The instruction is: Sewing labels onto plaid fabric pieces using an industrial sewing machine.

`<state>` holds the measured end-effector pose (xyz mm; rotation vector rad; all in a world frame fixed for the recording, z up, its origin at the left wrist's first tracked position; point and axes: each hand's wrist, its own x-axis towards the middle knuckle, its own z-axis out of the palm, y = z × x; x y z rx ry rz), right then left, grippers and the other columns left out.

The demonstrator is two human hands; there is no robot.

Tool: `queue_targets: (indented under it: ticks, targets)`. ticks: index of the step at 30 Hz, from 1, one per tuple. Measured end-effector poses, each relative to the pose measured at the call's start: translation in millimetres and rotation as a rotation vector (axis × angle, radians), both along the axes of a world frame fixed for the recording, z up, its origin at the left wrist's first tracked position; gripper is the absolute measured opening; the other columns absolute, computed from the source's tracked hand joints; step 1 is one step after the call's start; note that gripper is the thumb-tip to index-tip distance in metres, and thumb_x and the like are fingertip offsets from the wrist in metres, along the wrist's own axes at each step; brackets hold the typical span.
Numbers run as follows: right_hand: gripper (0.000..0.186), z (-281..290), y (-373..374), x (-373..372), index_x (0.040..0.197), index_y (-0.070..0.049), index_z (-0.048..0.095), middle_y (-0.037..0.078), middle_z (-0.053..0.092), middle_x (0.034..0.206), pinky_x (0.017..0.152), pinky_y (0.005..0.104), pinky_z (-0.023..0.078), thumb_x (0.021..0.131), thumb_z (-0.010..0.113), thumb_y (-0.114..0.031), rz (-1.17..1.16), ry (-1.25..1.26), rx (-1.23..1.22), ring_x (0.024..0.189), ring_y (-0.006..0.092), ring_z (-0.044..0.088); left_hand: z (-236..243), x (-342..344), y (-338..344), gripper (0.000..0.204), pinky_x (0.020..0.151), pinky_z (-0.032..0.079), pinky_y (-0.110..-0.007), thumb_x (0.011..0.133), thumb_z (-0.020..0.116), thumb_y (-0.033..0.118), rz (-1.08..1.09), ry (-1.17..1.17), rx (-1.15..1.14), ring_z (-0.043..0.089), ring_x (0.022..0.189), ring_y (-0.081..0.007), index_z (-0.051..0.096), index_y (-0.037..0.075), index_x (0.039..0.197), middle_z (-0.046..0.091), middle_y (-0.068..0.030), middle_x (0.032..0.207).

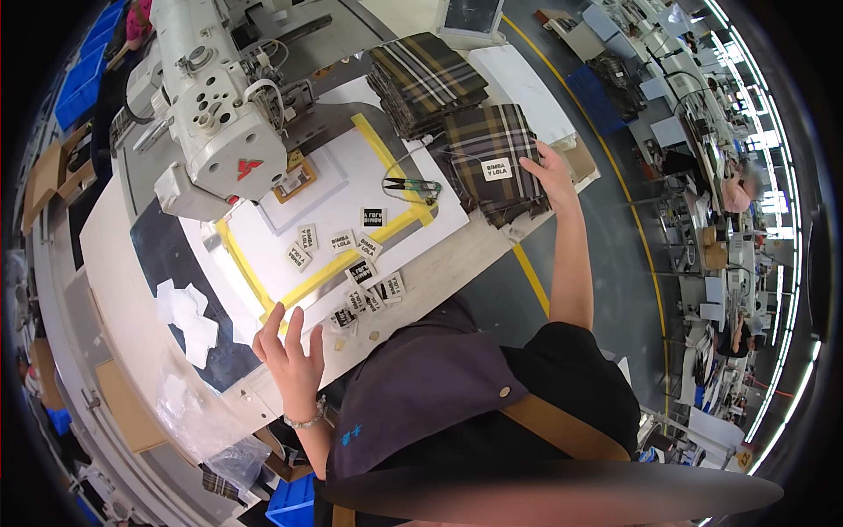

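My right hand (553,178) is at the right side of a pile of plaid fabric pieces, its fingers closed on the edge of the top plaid fabric piece (479,140). That piece carries a small white label (496,169) near its front. My left hand (294,358) hovers by the table's front edge with its fingers spread, holding nothing. Nearest to it lie several loose labels (342,241), some white and some black, scattered and partly overlapping. Thread snips (413,185) rest on the yellow-taped board, left of the plaid pile.
The white sewing machine head (224,132) stands over the board at the back left. A second plaid stack (426,75) sits behind the first. White paper scraps (189,321) lie on a dark patch at left. A clear plastic bag (189,413) hangs near the table's left corner.
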<state>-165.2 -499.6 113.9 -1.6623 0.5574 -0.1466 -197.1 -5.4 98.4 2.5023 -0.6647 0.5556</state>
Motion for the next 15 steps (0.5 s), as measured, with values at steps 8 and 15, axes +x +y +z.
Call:
queue_targets:
  ticks: [8, 15]
  targets:
    - [0.043, -65.0, -58.7, -15.2, 0.129, -0.004, 0.056, 0.005, 0.069, 0.098, 0.071, 0.0230, 0.049, 0.086, 0.065, -0.003, -0.149, 0.064, -0.129, 0.085, 0.0087, 0.063, 2.7, -15.6, 15.0, 0.059, 0.095, 0.036, -0.040, 0.078, 0.073, 0.012, 0.003, 0.172, 0.075, 0.052, 0.112, -0.0262, 0.049, 0.007, 0.132, 0.054, -0.0132, 0.129]
    - [0.040, -74.1, -105.5, -30.6, 0.123, -0.007, 0.061, 0.003, 0.065, 0.093, 0.077, 0.0260, 0.046, 0.084, 0.068, -0.013, -0.427, -0.053, -0.222, 0.083, 0.0129, 0.059, -6.8, -19.3, 24.0, 0.060, 0.097, 0.035, -0.041, 0.078, 0.072, 0.011, 0.089, 0.225, 0.060, 0.052, 0.113, -0.0280, 0.048, 0.007, 0.134, 0.054, -0.0127, 0.129]
